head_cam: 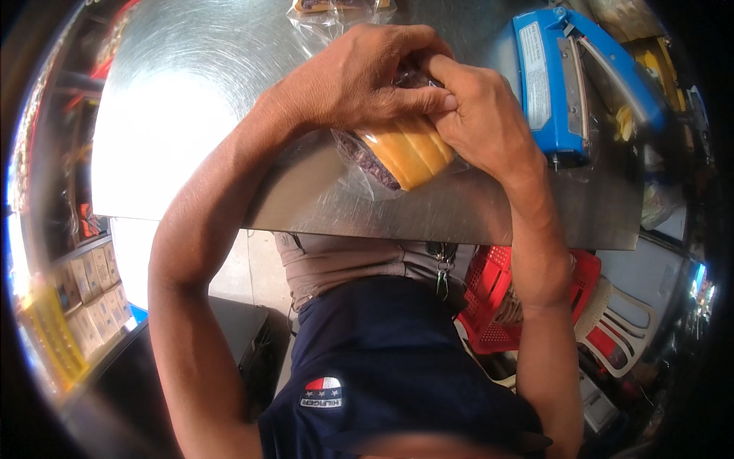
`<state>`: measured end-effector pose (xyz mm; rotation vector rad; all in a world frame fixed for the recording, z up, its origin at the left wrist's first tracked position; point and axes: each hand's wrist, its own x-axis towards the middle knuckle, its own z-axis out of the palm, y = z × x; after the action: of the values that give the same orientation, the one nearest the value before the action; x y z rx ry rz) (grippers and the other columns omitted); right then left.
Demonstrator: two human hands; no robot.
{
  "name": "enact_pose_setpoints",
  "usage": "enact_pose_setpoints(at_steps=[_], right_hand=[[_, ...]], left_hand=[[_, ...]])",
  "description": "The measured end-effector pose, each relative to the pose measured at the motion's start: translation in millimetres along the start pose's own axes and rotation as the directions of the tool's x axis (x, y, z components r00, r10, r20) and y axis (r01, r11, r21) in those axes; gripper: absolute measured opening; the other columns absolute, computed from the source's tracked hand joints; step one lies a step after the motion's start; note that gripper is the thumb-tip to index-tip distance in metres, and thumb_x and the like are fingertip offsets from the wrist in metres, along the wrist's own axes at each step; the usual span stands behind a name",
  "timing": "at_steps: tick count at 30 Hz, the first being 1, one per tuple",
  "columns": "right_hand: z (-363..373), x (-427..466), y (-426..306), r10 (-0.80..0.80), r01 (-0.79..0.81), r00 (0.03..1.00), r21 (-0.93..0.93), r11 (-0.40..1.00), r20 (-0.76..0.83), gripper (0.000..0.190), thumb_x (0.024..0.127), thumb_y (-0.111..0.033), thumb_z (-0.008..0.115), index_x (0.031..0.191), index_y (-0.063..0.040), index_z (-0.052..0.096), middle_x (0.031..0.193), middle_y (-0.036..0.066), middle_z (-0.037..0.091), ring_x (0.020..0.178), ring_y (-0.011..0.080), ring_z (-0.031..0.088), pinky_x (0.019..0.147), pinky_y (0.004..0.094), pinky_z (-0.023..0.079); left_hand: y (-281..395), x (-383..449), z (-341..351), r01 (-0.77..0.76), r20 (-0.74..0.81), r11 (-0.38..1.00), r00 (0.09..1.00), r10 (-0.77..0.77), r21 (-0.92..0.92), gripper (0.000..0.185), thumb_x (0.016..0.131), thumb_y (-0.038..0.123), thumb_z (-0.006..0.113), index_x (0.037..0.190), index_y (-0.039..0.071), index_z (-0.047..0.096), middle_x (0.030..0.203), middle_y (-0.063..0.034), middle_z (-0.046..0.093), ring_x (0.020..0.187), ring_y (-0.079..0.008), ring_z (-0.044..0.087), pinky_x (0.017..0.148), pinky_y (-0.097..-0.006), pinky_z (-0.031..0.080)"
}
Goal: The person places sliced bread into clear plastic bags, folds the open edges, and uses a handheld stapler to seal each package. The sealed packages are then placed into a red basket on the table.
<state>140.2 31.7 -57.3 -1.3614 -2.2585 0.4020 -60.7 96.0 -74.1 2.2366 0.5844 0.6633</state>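
Observation:
A golden bread loaf with a dark purplish filling [408, 150] lies in a clear plastic bag [367, 186] over the steel table [321, 212]. My left hand [367, 80] reaches across the far end of the bag, its thumb pressed against the fingers of my right hand [479, 106]. Both hands pinch the bag's plastic there; the fingertips are partly hidden. To the right of my right hand stands a blue impulse heat sealer [536, 86] with its arm [622, 74] raised.
Another bagged bread piece [338, 7] lies at the table's far edge. Below the table on the right are a red perforated plastic basket [487, 298] and a pale plastic chair [625, 327]. Small boxes [94, 275] fill a shelf at the left.

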Motion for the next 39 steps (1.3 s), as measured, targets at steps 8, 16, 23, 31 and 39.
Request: enact_pose_setpoints(at_steps=[8,16,23,31,39], right_hand=[[-0.6,-0.1,0.1,-0.016,0.016,1.0,-0.005,1.0,-0.009,0.021,0.086,-0.005,0.066,0.107,-0.003,0.066,0.091,0.025,0.072,0.089,0.0443,0.072,0.083,0.0518,0.057],[1.0,-0.9,2.2,-0.023,0.023,1.0,-0.003,1.0,-0.01,0.02,0.086,-0.005,0.066,0.106,-0.002,0.066,0.09,0.026,0.072,0.089,0.0448,0.071,0.082,0.0518,0.057],[0.8,-0.1,3.6,-0.031,0.031,1.0,-0.007,0.999,0.001,0.02,0.087,-0.005,0.066,0.106,-0.003,0.066,0.091,0.025,0.072,0.089,0.0445,0.072,0.083,0.0519,0.058],[1.2,1.1,4.7,-0.045,0.045,0.999,-0.014,0.999,-0.004,0.02,0.088,-0.006,0.066,0.108,-0.003,0.067,0.092,0.024,0.072,0.088,0.044,0.072,0.083,0.0517,0.058],[3.9,1.8,7.1,-0.041,0.041,0.999,0.005,0.999,-0.008,0.018,0.088,-0.006,0.067,0.105,-0.003,0.066,0.092,0.024,0.072,0.088,0.0436,0.072,0.082,0.0519,0.058]], left_hand=[[1.1,0.3,-0.1,-0.003,-0.001,1.0,1.0,0.003,0.003,0.062,0.092,0.054,0.073,0.127,0.004,0.065,0.11,-0.0174,0.074,0.102,-0.0309,0.075,0.095,-0.0457,0.061],[1.2,0.2,-0.2,0.001,0.002,1.0,1.0,-0.001,0.001,0.064,0.091,0.056,0.073,0.127,0.003,0.065,0.111,-0.0184,0.073,0.102,-0.0319,0.075,0.095,-0.0466,0.061],[-0.5,1.5,-1.4,-0.047,0.004,0.999,0.999,0.047,-0.02,0.066,0.091,0.056,0.074,0.127,0.002,0.065,0.11,-0.0184,0.073,0.102,-0.032,0.075,0.094,-0.0474,0.062],[-0.3,3.2,-2.4,-0.04,0.016,0.999,0.999,0.041,-0.017,0.064,0.091,0.054,0.074,0.128,0.003,0.065,0.111,-0.0181,0.073,0.102,-0.0317,0.075,0.094,-0.0472,0.062],[-4.8,3.4,0.2,-0.03,0.007,1.0,1.0,0.03,-0.008,0.064,0.091,0.055,0.074,0.128,0.003,0.065,0.111,-0.0182,0.073,0.102,-0.0321,0.075,0.094,-0.0473,0.062]])
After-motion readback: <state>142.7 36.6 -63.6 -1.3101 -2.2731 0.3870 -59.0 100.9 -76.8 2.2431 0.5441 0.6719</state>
